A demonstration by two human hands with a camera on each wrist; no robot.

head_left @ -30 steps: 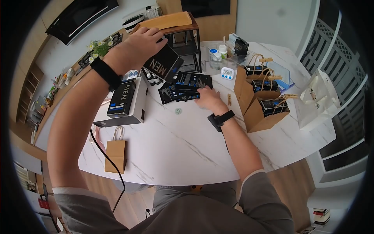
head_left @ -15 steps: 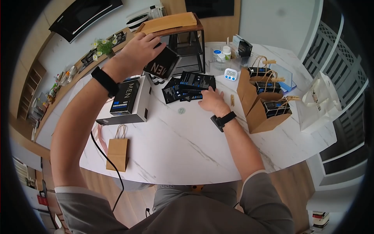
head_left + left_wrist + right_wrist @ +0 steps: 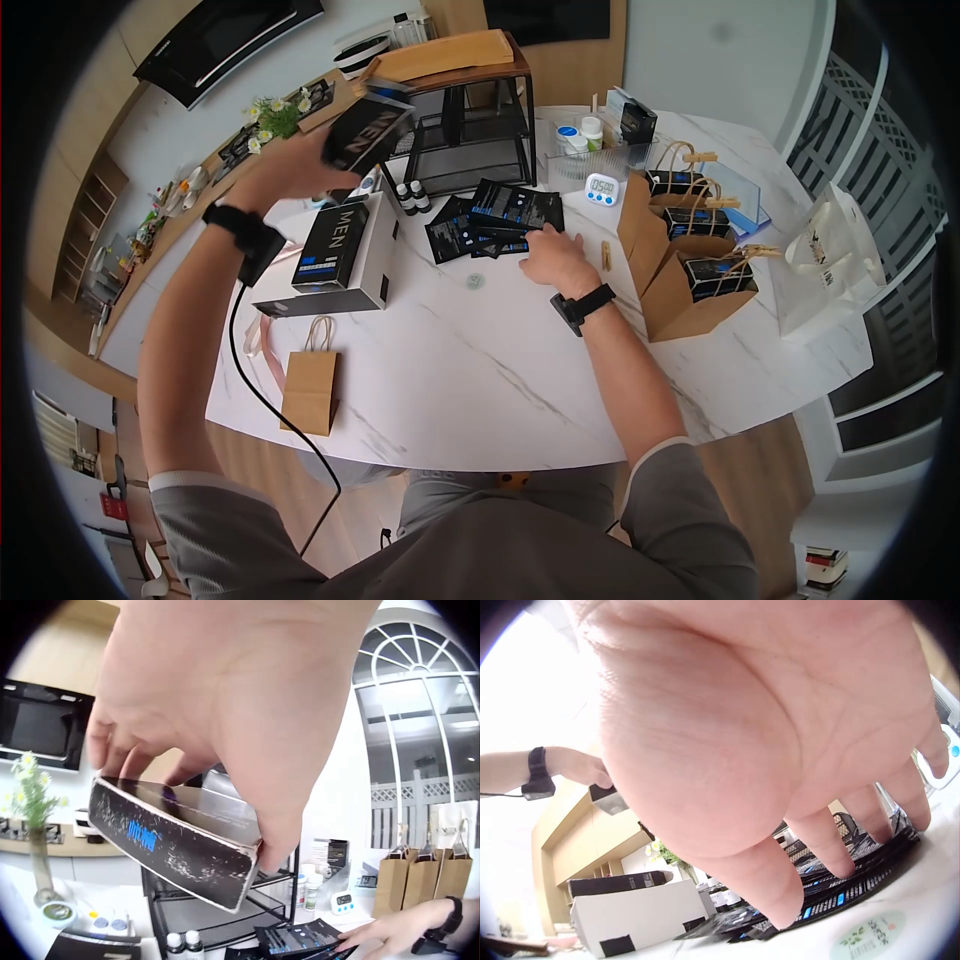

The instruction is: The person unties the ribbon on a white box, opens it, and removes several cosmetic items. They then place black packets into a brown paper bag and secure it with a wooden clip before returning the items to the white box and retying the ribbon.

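Raised over the left part of the table, my left hand point(image 3: 285, 175) holds a black box point(image 3: 368, 132) marked MEN. In the left wrist view the thumb and fingers grip opposite edges of this box point(image 3: 169, 847), which is tilted and has a scuffed side. My right hand point(image 3: 556, 262) rests its fingers on a spread pile of flat black sachets point(image 3: 515, 205). In the right wrist view its fingers reach down onto the sachets point(image 3: 855, 889). Another black MEN box point(image 3: 330, 245) lies on a white box point(image 3: 375, 255) below my left hand.
Brown paper bags point(image 3: 690, 310) with black boxes and wooden clips stand at the right, by a white bag point(image 3: 825, 270). A timer point(image 3: 601, 189), a clear bin point(image 3: 600, 165) and a black rack point(image 3: 470, 150) are behind. A small paper bag point(image 3: 310, 390) lies front left.
My left hand has turned and shifted left and down with the black box, whose tilt has changed. My right hand stays on the sachets.
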